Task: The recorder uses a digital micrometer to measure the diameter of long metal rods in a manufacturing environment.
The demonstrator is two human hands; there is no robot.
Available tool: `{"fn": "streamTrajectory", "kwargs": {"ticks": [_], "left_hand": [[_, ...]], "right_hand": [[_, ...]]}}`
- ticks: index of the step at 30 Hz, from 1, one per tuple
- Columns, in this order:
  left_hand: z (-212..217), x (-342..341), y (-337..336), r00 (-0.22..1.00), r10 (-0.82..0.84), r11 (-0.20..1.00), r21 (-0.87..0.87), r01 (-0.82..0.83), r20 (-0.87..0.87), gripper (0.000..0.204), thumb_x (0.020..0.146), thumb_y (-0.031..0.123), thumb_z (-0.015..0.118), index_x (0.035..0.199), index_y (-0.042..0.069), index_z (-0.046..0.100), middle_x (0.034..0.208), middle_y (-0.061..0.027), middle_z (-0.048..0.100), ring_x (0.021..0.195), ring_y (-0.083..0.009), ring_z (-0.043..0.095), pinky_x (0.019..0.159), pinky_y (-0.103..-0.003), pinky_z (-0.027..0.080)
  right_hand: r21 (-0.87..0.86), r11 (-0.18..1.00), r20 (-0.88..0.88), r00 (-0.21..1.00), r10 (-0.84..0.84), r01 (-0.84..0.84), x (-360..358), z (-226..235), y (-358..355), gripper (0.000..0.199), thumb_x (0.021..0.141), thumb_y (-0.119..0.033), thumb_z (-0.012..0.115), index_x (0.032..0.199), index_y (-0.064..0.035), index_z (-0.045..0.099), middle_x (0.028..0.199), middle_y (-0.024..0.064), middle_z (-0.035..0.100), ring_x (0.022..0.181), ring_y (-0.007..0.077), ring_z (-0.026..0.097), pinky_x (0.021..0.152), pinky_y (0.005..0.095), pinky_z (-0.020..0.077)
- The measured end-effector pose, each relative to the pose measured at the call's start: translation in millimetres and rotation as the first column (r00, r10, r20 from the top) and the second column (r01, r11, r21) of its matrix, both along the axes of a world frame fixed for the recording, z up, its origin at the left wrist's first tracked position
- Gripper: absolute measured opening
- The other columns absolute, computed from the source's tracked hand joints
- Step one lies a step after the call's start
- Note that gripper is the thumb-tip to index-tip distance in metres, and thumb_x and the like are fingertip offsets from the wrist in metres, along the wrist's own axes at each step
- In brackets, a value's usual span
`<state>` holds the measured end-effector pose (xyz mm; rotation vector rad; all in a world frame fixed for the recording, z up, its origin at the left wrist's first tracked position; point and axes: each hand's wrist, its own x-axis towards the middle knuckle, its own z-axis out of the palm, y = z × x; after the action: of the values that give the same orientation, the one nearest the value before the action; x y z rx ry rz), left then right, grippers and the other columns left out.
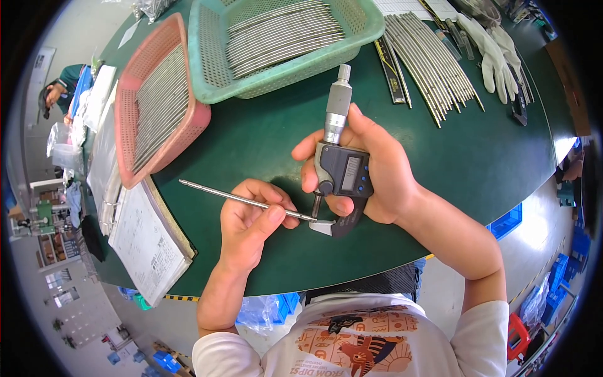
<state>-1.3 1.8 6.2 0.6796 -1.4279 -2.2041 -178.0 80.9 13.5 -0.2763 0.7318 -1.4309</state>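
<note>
A thin metal rod [245, 200] is pinched between the thumb and fingers of my left hand [251, 217], slanting down to the right. Wrapped round a digital micrometer [344, 173] is my right hand [380, 169]; the thimble points away from me and the grey-black frame towards me. The rod's right end lies at the gap between the micrometer's spindle and anvil. Whether both faces touch it, I cannot tell. The small display faces up, its reading too small to make out.
A green basket [264, 88] and a pink basket [200, 119] hold many metal rods. More rods [433, 69] lie in a row at the far right, beside white gloves [493, 56]. An open binder [147, 235] rests at the left edge of the green table [440, 151]. Another person's hand [55, 94] shows far left.
</note>
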Motion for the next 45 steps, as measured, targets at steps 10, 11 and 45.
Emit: {"fn": "streamTrajectory", "kwargs": {"ticks": [10, 11, 45], "left_hand": [[0.0, 0.5, -1.6, 0.997, -0.054, 0.999, -0.002, 0.054, -0.057, 0.020, 0.077, 0.005, 0.059, 0.090, 0.000, 0.046, 0.084, -0.0117, 0.055, 0.075, -0.0148, 0.057, 0.066, -0.026, 0.050], [0.0, 0.4, -1.5, 0.997, -0.054, 0.999, -0.003, 0.054, -0.058, 0.020, 0.077, 0.005, 0.059, 0.090, 0.000, 0.046, 0.084, -0.0117, 0.055, 0.075, -0.0148, 0.057, 0.066, -0.026, 0.050], [0.3, -0.7, 2.1, 1.000, 0.010, 0.999, 0.038, -0.011, 0.010, 0.018, 0.077, 0.007, 0.060, 0.085, 0.000, 0.046, 0.079, -0.0096, 0.053, 0.068, -0.0153, 0.056, 0.061, -0.027, 0.047]], "right_hand": [[0.031, 0.998, 0.097, 0.993, 0.059, -0.062, -3.3, 0.5, 0.8, 0.059, 0.087, -0.045, 0.016, 0.091, 0.0021, 0.052, 0.068, 0.0124, 0.056, 0.039, 0.0148, 0.043, 0.041, 0.0233, 0.0372], [0.029, 0.998, 0.104, 0.993, 0.060, -0.064, -3.3, 0.1, 0.8, 0.059, 0.087, -0.045, 0.017, 0.091, 0.0022, 0.052, 0.068, 0.0125, 0.056, 0.039, 0.0149, 0.043, 0.040, 0.0233, 0.0371], [-0.028, 0.998, 0.009, 0.999, 0.052, -0.052, -1.2, -0.6, 0.8, 0.065, 0.079, -0.061, 0.029, 0.084, -0.0009, 0.053, 0.068, 0.0139, 0.057, 0.044, 0.0131, 0.047, 0.035, 0.0207, 0.0365]]}}
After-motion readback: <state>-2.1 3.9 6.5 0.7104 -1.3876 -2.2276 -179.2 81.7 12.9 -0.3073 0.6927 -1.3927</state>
